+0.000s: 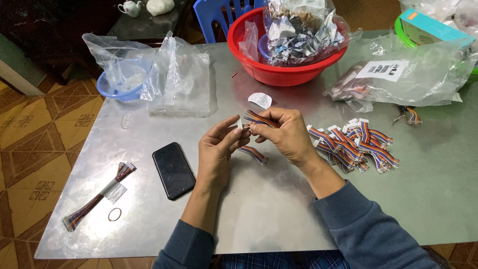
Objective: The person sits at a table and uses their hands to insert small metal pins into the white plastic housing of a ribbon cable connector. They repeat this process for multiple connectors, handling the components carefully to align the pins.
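1. Both hands are raised over the middle of the metal table (pixel 279 219). The left hand (pixel 216 149) and right hand (pixel 286 134) meet fingertip to fingertip.
2. Held between them is a short ribbon cable (pixel 259 118) of coloured wires with a white plug (pixel 239 123) at its near end.
3. Long axis of the cable runs roughly from 10 o'clock to 4 o'clock as seen by the head camera. The plug end points toward the left hand and the wire body lies across the right fingers.
4. Right fingers are closed narrow on the wire body. Left thumb and forefinger pinch at the white plug.
5. A second short cable (pixel 253 153) shows just below the hands, at 6 o'clock from the plug. Cannot tell whether it hangs from a finger or lies on the table.
6. At 3 o'clock from the right hand, near, is a loose pile of like cables (pixel 356 144).
7. At 8 o'clock from the left hand is a black phone (pixel 173 170). Further at 8 o'clock lie a taped bundle of cables (pixel 94 201) and a rubber band (pixel 115 214).
8. At 12 o'clock stands a red basin (pixel 259 69) full of crumpled bags.
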